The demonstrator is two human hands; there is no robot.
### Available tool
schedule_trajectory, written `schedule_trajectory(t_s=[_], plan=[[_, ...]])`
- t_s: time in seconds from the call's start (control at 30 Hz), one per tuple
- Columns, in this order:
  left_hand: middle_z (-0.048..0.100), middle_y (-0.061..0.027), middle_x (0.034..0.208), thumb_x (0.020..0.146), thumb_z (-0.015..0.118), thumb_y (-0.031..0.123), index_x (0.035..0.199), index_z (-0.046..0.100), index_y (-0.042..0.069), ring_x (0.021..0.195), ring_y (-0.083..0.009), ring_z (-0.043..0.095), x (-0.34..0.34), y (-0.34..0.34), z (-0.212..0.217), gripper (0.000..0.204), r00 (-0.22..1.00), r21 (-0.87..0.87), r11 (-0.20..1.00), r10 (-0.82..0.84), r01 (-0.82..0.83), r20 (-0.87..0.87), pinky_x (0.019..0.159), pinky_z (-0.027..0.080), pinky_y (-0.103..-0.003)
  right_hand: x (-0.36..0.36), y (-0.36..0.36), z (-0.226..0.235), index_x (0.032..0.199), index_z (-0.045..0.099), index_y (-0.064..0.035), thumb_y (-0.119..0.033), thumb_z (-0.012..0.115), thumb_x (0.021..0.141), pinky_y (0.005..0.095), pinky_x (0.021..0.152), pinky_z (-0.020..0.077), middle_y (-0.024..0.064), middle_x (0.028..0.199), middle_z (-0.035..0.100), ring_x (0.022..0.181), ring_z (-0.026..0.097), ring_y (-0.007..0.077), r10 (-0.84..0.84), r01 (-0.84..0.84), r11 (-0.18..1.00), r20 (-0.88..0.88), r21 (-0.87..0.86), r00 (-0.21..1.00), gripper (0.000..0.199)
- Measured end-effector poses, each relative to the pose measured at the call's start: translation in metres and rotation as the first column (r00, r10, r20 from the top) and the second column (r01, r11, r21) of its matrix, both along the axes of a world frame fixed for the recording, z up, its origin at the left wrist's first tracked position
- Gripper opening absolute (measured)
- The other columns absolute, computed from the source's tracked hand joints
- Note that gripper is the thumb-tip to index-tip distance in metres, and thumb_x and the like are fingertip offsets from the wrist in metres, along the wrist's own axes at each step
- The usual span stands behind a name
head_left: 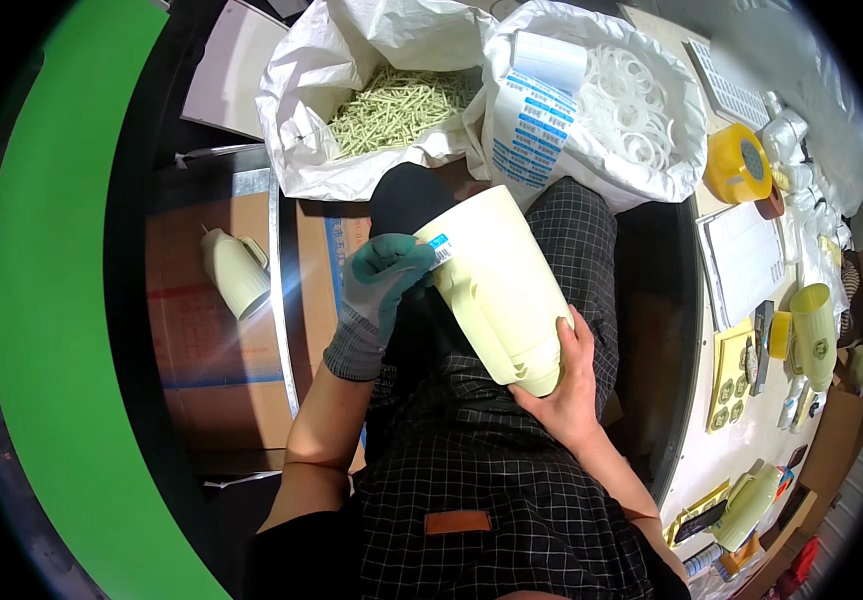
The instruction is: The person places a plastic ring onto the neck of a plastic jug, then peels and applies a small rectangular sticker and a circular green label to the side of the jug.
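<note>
A pale yellow plastic jug (508,278) with a side handle lies tilted above my lap, its wide end pointing up and away. My bare right hand (574,388) is closed round its narrower end, thumb underneath and fingers along the side. My left hand (382,278), in a grey and green glove, is at the wide end. Its fingertips pinch a small blue and white label (441,248) against the jug's wall near the rim. Whether the label is fully stuck down I cannot tell.
Ahead stand white sacks, one with pale green sticks (402,110), another with clear rings (627,105) and a label roll (550,62). Another jug (236,272) lies in a box at left. The right-hand table (687,440) carries tape (738,163), papers (747,262) and more jugs.
</note>
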State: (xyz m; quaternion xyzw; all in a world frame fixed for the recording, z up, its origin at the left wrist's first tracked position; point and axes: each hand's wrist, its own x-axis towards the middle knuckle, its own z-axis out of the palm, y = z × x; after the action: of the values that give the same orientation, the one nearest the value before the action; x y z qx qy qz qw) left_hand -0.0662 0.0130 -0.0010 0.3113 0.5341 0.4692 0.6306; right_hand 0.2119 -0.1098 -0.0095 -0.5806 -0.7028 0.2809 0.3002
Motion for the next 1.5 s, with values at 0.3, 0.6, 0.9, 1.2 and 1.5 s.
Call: schedule_trajectory(t_s=[0.3,0.6,0.9,1.2,1.5], plan=[[0.074,-0.0040,0.092,0.091,0.084,0.008,0.105,0.073,0.004,0.078,-0.0121,0.068,-0.015,0.004,-0.004,0.018,0.718,0.050,0.971,-0.139,0.236,-0.682,0.070,0.056,-0.027,-0.008,-0.005,-0.005,0.161,0.034,-0.0176,-0.012,0.096,0.063,0.0538,0.105,0.0555,0.0326,0.159,0.036,0.138,0.052,0.0519,-0.017,0.011,0.994,0.054,0.109,0.998,0.116],[0.045,-0.0225,0.161,0.108,0.054,0.025,0.165,0.027,-0.006,0.143,-0.0304,0.049,0.014,-0.042,-0.033,0.070,0.784,0.256,0.893,-0.153,0.371,-0.601,0.117,0.043,-0.041,0.057,0.082,0.069,0.152,0.053,-0.0037,-0.027,0.082,0.086,0.0420,0.118,0.0430,0.0199,0.154,0.055,0.141,0.055,0.0320,0.019,0.002,0.999,-0.582,0.035,0.813,0.076],[0.054,-0.0276,0.148,0.091,0.075,0.026,0.136,0.062,0.002,0.136,-0.0498,0.050,0.060,-0.047,0.015,0.053,0.440,0.434,0.548,0.130,0.715,-0.888,0.109,0.043,-0.059,-0.001,0.162,0.020,0.118,0.075,-0.0079,-0.050,0.074,0.092,0.0436,0.096,0.0556,0.0149,0.127,0.072,0.115,0.069,0.0370,-0.211,0.175,0.958,-0.144,-0.226,0.967,0.050],[0.048,-0.0208,0.155,0.087,0.077,0.028,0.138,0.062,0.009,0.143,-0.0450,0.044,0.086,0.000,-0.012,0.056,0.281,0.300,0.527,0.118,0.795,-0.952,0.117,0.034,-0.060,0.258,0.012,-0.009,0.118,0.076,-0.0069,-0.010,0.075,0.089,0.0421,0.091,0.0584,0.0150,0.112,0.076,0.101,0.073,0.0331,-0.859,0.731,0.506,0.195,0.458,0.473,0.029],[0.053,-0.0180,0.149,0.094,0.072,0.039,0.138,0.059,0.005,0.140,-0.0385,0.048,0.284,0.060,0.026,0.057,0.343,0.336,-0.090,0.069,0.937,-0.937,0.122,0.034,-0.054,0.357,-0.044,-0.025,0.111,0.075,-0.0060,0.000,0.069,0.077,0.0438,0.091,0.0568,0.0093,0.106,0.068,0.106,0.064,0.0325,-0.770,0.611,0.622,0.525,0.489,0.363,0.034]])
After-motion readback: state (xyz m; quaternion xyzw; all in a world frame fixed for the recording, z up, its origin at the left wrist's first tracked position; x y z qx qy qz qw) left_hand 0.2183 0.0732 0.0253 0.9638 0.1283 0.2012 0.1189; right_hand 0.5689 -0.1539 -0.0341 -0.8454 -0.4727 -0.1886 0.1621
